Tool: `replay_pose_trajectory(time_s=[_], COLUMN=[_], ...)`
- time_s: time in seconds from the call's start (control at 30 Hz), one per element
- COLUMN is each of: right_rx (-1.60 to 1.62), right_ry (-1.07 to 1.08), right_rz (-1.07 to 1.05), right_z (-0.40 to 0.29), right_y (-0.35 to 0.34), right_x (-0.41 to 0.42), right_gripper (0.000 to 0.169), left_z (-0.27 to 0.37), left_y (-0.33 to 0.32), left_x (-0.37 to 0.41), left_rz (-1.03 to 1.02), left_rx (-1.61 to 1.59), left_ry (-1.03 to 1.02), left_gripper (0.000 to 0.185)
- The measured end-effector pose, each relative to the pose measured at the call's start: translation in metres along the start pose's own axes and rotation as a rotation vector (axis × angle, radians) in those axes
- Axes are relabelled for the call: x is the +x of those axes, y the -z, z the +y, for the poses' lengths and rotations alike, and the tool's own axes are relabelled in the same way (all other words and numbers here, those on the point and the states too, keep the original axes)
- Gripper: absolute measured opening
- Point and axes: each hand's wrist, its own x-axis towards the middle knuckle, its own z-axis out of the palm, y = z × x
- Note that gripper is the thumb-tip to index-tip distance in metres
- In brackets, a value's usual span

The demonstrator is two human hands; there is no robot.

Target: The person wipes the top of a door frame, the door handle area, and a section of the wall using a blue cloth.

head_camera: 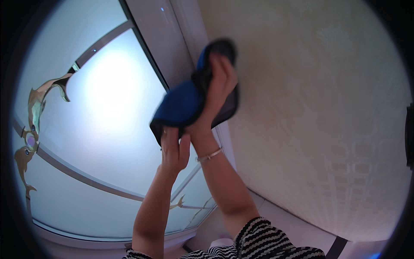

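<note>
A blue fabric pad point(181, 102) with black edging is bent and folded in front of me, its upper end blurred. My left hand point(173, 149) holds it by the lower corner, the fingers reaching under the black border and the thumb pointing up. Across the pad lies my right hand point(218, 85), its fingers on the dark upper part near the fold; its thumb is hidden. A thin bracelet point(209, 156) circles my right wrist. Both hands hold the pad up, close to the door frame and the wall.
To the left is a frosted glass door point(113, 155) with grey bars and shiny dolphin-shaped decoration point(35, 106). A pale door frame point(161, 35) runs behind the pad. On the right rises a beige patterned wall point(310, 106), with light floor tiles point(291, 220) at its foot.
</note>
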Motion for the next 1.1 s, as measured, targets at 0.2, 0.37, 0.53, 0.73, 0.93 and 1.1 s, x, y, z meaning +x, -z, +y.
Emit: replay_pose_trajectory(time_s=[0.2, 0.37, 0.53, 0.73, 0.93, 1.1], right_rx=[-0.044, -0.060, -0.294, -0.461, -0.529, -0.556], right_ry=[0.231, 0.317, 0.246, 0.064, 0.124, 0.158], right_rz=[-0.403, -0.420, -0.308, -0.461, -0.533, -0.536], right_z=[0.001, 0.000, 0.045, 0.045, 0.078, 0.077], right_y=[-0.063, -0.063, -0.046, 0.033, 0.090, 0.101], right_x=[0.040, 0.057, -0.033, -0.104, -0.165, -0.171], right_gripper=[0.072, 0.076, 0.055, 0.050, 0.052, 0.052], left_z=[0.005, 0.005, -0.010, 0.044, 0.048, 0.054], left_y=[0.019, 0.018, -0.001, 0.004, -0.033, -0.030], left_x=[0.078, 0.071, 0.004, -0.062, -0.128, -0.135], left_rz=[0.199, 0.123, 0.094, -0.256, -0.244, -0.233], left_rx=[-0.258, -0.316, -0.172, -0.326, -0.340, -0.341], left_ry=[0.188, 0.312, 0.179, 0.553, 0.670, 0.633], left_gripper=[0.045, 0.043, 0.019, 0.021, 0.024, 0.024])
